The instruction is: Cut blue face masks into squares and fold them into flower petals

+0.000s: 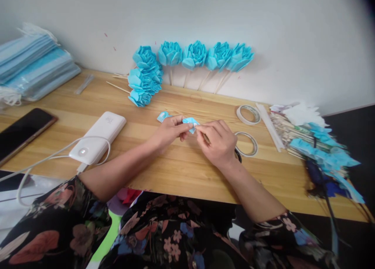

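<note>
My left hand (172, 130) pinches a small folded blue piece (190, 121) of thin sheet, like a petal, between thumb and forefinger. At its right edge, the fingertips of my right hand (218, 142) are closed on the same piece, where a small white patch shows. Another small blue piece (164, 116) lies on the table just behind my left hand. A roll of tape (247, 144) rests beside my right hand, and a dark ring-shaped thing is partly hidden under that wrist. A second tape roll (248, 115) lies farther back.
Several blue flowers on sticks (195, 55) lean against the wall, with more heaped (145, 75) left of them. A white power bank (98, 138) with a cable, a phone (25, 132) and packed face masks (35, 66) occupy the left. White sticks (270, 127) and blue scraps (319, 152) lie right.
</note>
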`<state>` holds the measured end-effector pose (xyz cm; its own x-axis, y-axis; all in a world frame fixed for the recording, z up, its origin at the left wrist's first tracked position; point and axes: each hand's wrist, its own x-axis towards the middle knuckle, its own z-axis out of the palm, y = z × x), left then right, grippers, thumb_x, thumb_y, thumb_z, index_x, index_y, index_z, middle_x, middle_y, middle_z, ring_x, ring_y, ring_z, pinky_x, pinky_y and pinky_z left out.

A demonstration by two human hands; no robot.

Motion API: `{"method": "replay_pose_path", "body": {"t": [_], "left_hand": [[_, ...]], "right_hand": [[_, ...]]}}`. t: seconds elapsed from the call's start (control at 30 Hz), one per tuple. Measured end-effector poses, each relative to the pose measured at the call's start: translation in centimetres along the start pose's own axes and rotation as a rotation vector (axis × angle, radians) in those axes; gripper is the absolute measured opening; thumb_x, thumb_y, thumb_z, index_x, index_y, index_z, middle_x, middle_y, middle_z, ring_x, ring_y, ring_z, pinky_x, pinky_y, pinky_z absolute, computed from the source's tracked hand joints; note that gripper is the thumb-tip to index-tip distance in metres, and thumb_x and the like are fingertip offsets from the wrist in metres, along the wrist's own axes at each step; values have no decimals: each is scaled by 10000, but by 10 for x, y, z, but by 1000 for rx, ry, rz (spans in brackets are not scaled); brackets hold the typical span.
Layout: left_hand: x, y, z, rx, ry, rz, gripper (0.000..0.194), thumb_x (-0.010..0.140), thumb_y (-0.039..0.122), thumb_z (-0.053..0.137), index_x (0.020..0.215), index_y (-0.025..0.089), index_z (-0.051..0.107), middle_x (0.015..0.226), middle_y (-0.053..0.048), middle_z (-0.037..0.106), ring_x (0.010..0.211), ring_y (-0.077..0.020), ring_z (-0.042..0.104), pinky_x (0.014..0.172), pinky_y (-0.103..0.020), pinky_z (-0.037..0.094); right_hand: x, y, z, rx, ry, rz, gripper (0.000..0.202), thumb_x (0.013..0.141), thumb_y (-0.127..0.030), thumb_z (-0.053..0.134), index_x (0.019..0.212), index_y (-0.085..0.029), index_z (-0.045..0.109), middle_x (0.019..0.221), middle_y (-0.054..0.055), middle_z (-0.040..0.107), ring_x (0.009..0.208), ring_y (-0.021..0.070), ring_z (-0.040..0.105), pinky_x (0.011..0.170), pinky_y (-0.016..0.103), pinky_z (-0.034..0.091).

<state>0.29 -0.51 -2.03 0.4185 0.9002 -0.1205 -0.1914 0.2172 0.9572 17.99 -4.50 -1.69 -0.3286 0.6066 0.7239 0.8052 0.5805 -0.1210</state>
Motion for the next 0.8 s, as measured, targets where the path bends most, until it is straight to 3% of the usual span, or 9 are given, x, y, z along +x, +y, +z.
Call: {"method": "replay_pose_path", "body": {"t": [0.2,0.37,0.63,0.7,0.8], "left_hand": [[0,0,1,-26,-18,-6,182,811,231,720,709,136,603,583,23,564,526,-72,505,541,-226,386],[1,1,1,-59,0,-26,131,815,197,707,738,130,625,610,21,579,534,-73,520,549,-225,402],[1,2,2,-29,-7,-42,129,822,184,700,731,123,633,596,11,585,515,-72,511,531,-220,402],[1,3,2,-20,-8,-42,134,816,187,700,726,125,624,593,14,584,507,-68,506,529,-215,402],[-1,5,3,27,11,-37,145,828,176,676,706,128,610,558,19,571,500,-62,493,528,-203,395]], "right_hand": [[1,2,0,44,16,-33,186,890,-121,603,984,-242,709,857,43,769,764,203,657,691,340,518],[2,1,-7,133,-66,-17,266,890,-212,573,1114,-214,717,832,57,735,750,217,631,701,367,512],[-7,4,-8,543,-12,500,266,997,-322,509,1222,-258,636,774,-20,630,644,140,573,657,304,502],[-8,5,-6,528,-4,488,218,985,-317,544,1164,-255,653,786,-19,647,659,138,583,659,300,504],[-5,4,-5,394,42,333,120,965,-239,572,998,-241,687,786,-4,679,673,141,595,663,307,494]]}}
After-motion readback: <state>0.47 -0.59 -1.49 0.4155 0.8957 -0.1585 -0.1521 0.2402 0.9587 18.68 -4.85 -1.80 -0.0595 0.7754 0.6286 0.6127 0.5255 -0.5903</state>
